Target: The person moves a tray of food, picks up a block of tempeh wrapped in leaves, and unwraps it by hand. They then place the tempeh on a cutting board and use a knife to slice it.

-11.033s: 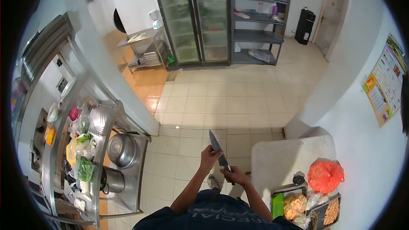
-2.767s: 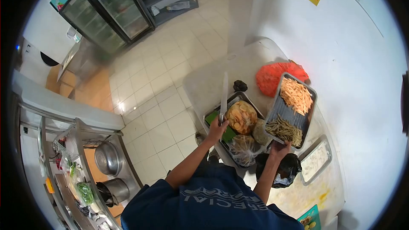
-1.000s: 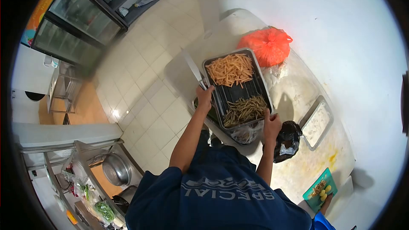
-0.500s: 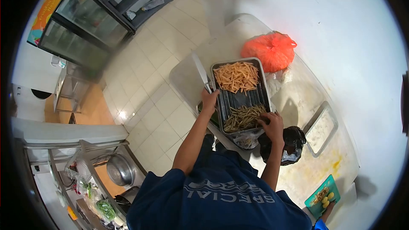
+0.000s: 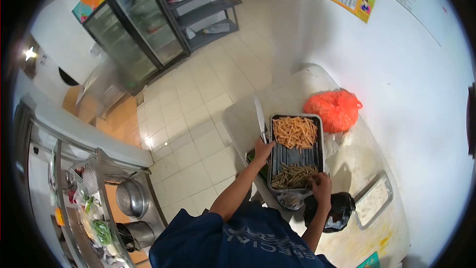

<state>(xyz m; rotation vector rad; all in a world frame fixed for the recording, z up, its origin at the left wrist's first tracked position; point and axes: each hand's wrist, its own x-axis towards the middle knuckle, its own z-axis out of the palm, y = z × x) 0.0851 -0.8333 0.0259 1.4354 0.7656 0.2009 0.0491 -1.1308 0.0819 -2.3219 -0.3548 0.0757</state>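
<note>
Bright, even light; heavy fisheye vignette

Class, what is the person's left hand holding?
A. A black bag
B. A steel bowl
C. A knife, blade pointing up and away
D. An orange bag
C: the left hand grips a knife beside the tray; the orange bag lies untouched beyond it.
</note>
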